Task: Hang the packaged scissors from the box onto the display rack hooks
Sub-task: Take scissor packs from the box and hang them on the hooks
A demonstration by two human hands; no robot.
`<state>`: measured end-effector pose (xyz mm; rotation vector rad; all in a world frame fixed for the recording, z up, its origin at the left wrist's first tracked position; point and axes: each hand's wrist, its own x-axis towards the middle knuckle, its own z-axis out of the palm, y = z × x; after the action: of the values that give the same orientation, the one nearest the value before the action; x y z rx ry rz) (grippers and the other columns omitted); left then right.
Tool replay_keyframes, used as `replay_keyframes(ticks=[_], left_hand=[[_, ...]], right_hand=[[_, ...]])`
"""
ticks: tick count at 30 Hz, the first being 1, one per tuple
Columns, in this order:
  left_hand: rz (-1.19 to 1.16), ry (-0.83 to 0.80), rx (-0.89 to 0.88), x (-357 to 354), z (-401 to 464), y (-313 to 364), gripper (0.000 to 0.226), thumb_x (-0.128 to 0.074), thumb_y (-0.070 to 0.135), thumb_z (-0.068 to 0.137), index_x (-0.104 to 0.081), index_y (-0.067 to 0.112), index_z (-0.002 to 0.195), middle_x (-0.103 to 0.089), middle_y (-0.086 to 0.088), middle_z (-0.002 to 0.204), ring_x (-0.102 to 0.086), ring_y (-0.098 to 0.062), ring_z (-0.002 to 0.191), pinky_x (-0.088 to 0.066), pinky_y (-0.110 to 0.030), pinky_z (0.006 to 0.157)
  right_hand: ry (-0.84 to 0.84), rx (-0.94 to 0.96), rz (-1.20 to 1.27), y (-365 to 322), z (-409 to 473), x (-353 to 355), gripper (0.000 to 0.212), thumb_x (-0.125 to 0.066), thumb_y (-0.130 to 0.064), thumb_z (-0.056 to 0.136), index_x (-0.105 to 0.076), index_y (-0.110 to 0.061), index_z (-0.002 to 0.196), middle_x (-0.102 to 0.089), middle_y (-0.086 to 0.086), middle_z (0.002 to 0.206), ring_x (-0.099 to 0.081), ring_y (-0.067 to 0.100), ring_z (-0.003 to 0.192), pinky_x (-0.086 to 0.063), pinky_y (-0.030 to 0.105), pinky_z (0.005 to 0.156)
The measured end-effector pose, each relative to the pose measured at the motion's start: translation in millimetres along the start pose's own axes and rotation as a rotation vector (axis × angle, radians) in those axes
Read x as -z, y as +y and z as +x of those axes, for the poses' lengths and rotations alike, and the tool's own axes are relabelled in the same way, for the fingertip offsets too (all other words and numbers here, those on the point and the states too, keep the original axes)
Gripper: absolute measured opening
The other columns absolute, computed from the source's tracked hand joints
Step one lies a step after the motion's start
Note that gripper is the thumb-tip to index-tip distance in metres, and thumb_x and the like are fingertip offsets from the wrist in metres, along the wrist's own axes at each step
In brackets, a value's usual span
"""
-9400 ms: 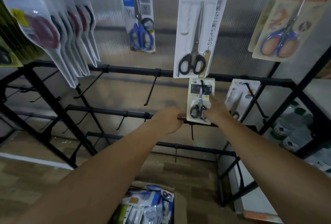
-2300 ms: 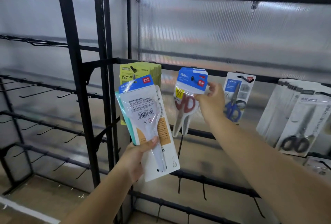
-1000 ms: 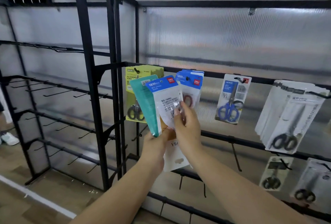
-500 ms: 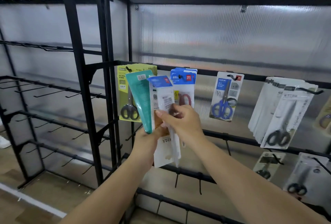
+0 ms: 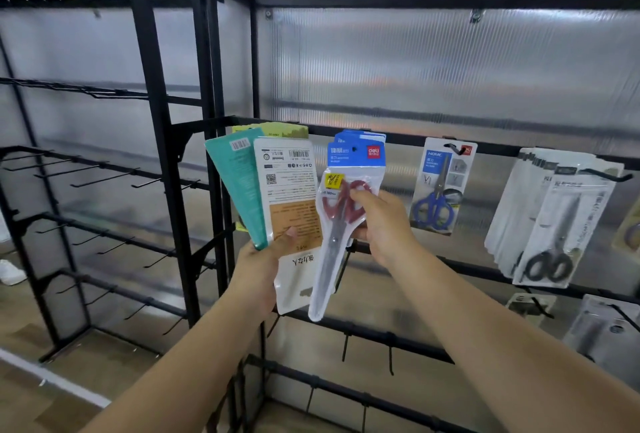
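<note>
Head view cuts off both forearms at the bottom edge, and no box shows. The left hand (image 5: 259, 266) grasps two fanned packs by their lower ends, a teal pack (image 5: 239, 186) and a white pack (image 5: 291, 197), both turned back side out so whatever is inside them is hidden. Behind them a yellow-green pack (image 5: 277, 129) shows only its top edge. The right hand (image 5: 384, 221) pinches a clear pack of red-handled scissors (image 5: 341, 224) at the handles; its blue header sits at the rack bar (image 5: 502, 150) in front of more blue headers, and I cannot tell whether it is on a hook. Further right hang a pack of blue-handled scissors (image 5: 438, 190) and a stack of black-handled scissors (image 5: 550, 228), its print blurred. At the far right edge packs are cut off
</note>
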<state>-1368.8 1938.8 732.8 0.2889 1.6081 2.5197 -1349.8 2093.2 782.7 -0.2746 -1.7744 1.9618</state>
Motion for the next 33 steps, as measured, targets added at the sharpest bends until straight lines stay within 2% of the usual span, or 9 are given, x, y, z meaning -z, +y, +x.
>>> replay_keyframes(ticks=[4,6,9,11,13,24,29,31,33], left_hand=[[-0.015,0.012,0.015,6,-4,7,0.024,-0.060,0.006,0.088,-0.065,0.011,0.111,-0.070,-0.010,0.109,-0.063,-0.030,0.107,-0.043,-0.047,0.100],[-0.017,0.008,0.011,9,-5,10,0.033,-0.060,0.006,0.088,-0.060,0.007,0.121,-0.067,-0.012,0.115,-0.061,-0.030,0.110,-0.040,-0.048,0.104],[-0.029,0.022,0.014,12,-5,13,0.036,-0.061,0.007,0.087,-0.058,0.006,0.124,-0.067,-0.012,0.116,-0.061,-0.030,0.110,-0.041,-0.048,0.103],[-0.037,0.022,0.020,12,-4,16,0.031,-0.060,0.007,0.088,-0.062,0.008,0.119,-0.069,-0.010,0.109,-0.065,-0.027,0.103,-0.048,-0.044,0.094],[-0.038,0.012,0.036,13,-4,18,0.027,-0.060,0.009,0.088,-0.064,0.012,0.114,-0.071,-0.007,0.105,-0.066,-0.023,0.096,-0.050,-0.040,0.085],[-0.090,0.025,0.073,19,-1,21,0.031,-0.063,0.009,0.085,-0.063,0.012,0.116,-0.070,-0.009,0.110,-0.065,-0.028,0.101,-0.049,-0.045,0.090],[-0.088,0.011,0.065,20,0,21,0.026,-0.063,0.010,0.086,-0.064,0.015,0.112,-0.072,-0.006,0.104,-0.069,-0.021,0.089,-0.052,-0.036,0.071],[-0.097,0.001,0.068,22,0,21,0.024,-0.063,0.010,0.086,-0.065,0.015,0.110,-0.073,-0.005,0.102,-0.070,-0.021,0.087,-0.053,-0.036,0.070],[-0.101,-0.004,0.065,25,-1,19,0.020,-0.063,0.010,0.086,-0.065,0.018,0.104,-0.074,-0.004,0.099,-0.071,-0.020,0.085,-0.053,-0.037,0.071]], right_hand=[[0.000,-0.050,0.028,0,1,-1,0.009,-0.058,-0.017,0.090,-0.061,-0.014,0.098,-0.068,0.009,0.099,-0.066,0.027,0.096,-0.052,0.049,0.088],[0.006,-0.061,0.070,-2,3,-1,0.005,-0.058,-0.016,0.090,-0.060,-0.015,0.095,-0.068,0.011,0.100,-0.067,0.027,0.092,-0.056,0.044,0.079],[-0.015,-0.077,0.142,-7,6,-1,0.004,-0.057,-0.014,0.091,-0.059,-0.015,0.088,-0.070,0.007,0.083,-0.070,0.020,0.072,-0.056,0.030,0.053],[-0.031,-0.105,0.228,-11,4,-2,0.006,-0.055,-0.013,0.091,-0.059,-0.014,0.086,-0.070,0.003,0.069,-0.070,0.015,0.059,-0.053,0.026,0.045],[-0.027,-0.132,0.288,-14,3,-4,0.006,-0.055,-0.012,0.091,-0.059,-0.015,0.087,-0.070,0.002,0.067,-0.068,0.013,0.055,-0.052,0.026,0.045],[-0.044,-0.142,0.248,-21,-5,-10,0.006,-0.053,-0.013,0.092,-0.058,-0.012,0.095,-0.068,0.006,0.080,-0.067,0.016,0.063,-0.053,0.026,0.049],[-0.009,-0.149,0.194,-22,-2,-8,0.012,-0.055,-0.014,0.092,-0.058,-0.009,0.103,-0.067,0.008,0.086,-0.067,0.020,0.071,-0.054,0.031,0.054],[0.019,-0.164,0.146,-19,1,-5,0.008,-0.055,-0.014,0.092,-0.058,-0.011,0.099,-0.066,0.007,0.087,-0.066,0.020,0.074,-0.053,0.032,0.055],[0.063,-0.187,0.095,-14,3,-3,0.003,-0.057,-0.016,0.091,-0.058,-0.015,0.094,-0.067,0.006,0.092,-0.067,0.022,0.083,-0.055,0.037,0.067]])
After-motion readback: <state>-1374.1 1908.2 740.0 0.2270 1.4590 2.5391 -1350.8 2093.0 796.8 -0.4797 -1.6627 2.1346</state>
